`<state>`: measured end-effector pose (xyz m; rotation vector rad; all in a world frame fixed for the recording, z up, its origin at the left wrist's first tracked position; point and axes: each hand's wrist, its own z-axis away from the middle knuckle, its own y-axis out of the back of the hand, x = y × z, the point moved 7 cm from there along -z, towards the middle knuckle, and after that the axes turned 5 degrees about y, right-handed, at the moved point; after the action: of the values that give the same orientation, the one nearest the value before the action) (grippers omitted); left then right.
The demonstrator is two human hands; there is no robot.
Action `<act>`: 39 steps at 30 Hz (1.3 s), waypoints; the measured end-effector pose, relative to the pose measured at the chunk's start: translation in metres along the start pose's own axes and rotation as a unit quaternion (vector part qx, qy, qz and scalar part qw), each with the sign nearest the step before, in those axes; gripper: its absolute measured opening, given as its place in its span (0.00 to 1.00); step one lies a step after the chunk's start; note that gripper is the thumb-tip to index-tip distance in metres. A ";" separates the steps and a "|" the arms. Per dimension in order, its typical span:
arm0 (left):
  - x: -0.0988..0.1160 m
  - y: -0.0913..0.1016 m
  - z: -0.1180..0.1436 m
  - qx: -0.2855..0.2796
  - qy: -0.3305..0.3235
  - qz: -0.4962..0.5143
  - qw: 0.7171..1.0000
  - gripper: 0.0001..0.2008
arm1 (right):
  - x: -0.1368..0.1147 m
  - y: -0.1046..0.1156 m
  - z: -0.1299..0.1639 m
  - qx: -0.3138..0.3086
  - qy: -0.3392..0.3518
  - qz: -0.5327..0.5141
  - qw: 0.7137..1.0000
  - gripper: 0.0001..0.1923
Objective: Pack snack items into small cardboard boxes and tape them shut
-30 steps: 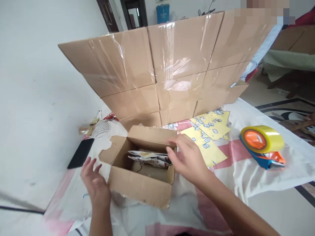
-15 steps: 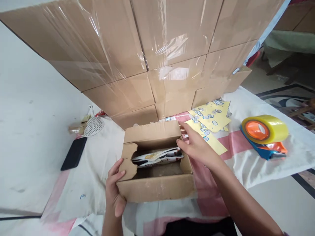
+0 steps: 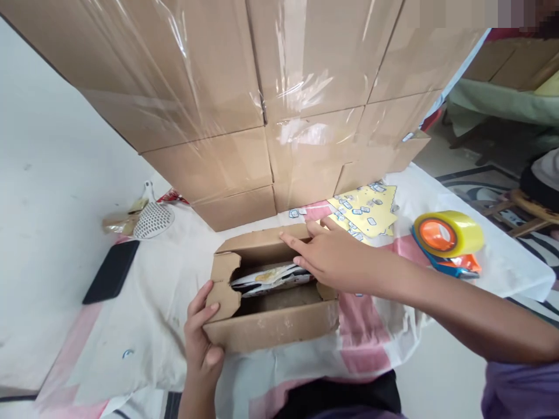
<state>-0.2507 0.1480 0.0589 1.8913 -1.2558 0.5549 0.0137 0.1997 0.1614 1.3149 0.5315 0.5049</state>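
Note:
A small cardboard box stands on the cloth in front of me with its top flaps open. Inside lie several thin white packets, standing on edge along the far side. My left hand grips the box's left end, fingers over the left flap and thumb low at the near corner. Reaching across the right end, my right hand has its fingers stretched out against the far flap. It covers much of the box's far right corner, and some of its fingertips are hidden.
Large cartons wrapped in clear film rise behind the box. On the right are a yellow tape roll on a blue and orange dispenser and yellow patterned sheets. A black phone and a white perforated scoop lie left.
My right hand has moved from the right end onto the far flap, which now leans more upright. My left hand keeps its grip. The view has shifted slightly.

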 end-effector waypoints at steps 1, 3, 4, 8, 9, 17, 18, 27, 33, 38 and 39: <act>0.002 -0.002 0.002 -0.001 0.016 0.002 1.000 0.25 | 0.001 0.001 -0.001 -0.009 0.017 -0.007 1.000 0.30; 0.006 -0.005 0.004 0.006 0.039 0.003 0.999 0.20 | 0.004 0.005 -0.002 -0.018 0.048 -0.030 0.998 0.30; 0.009 -0.006 0.005 0.013 0.044 0.003 0.999 0.19 | 0.006 0.008 -0.003 -0.021 0.056 -0.041 0.997 0.30; 0.013 -0.010 0.006 0.048 0.018 0.005 0.999 0.19 | 0.003 0.011 -0.007 -0.064 0.030 -0.038 0.997 0.34; 0.013 -0.010 0.006 0.052 0.012 0.001 0.999 0.18 | -0.001 0.009 -0.009 -0.086 0.018 -0.029 0.996 0.38; -0.005 -0.008 0.010 0.042 -0.006 -0.009 0.999 0.15 | -0.020 -0.004 -0.015 -0.167 -0.045 0.081 0.982 0.67; -0.007 -0.008 0.010 0.043 -0.008 -0.008 0.999 0.15 | -0.019 -0.005 -0.014 -0.162 -0.043 0.075 0.983 0.66; -0.023 -0.017 0.007 0.092 -0.023 0.010 0.995 0.14 | -0.003 0.008 -0.002 -0.010 0.017 -0.033 0.999 0.52; -0.012 -0.019 0.003 0.038 -0.029 -0.036 0.998 0.11 | 0.026 0.036 0.027 0.103 0.098 -0.241 0.960 0.31; 0.006 -0.018 0.000 0.047 -0.009 -0.044 0.998 0.13 | 0.076 0.013 0.058 0.270 0.018 -0.436 0.858 0.32; 0.009 -0.019 -0.001 0.042 -0.007 -0.049 0.998 0.14 | 0.085 0.003 0.061 0.298 -0.014 -0.457 0.838 0.31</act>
<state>-0.2293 0.1477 0.0591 2.0178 -1.1576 0.5503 0.1181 0.2064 0.1677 1.4499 1.2668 -0.5271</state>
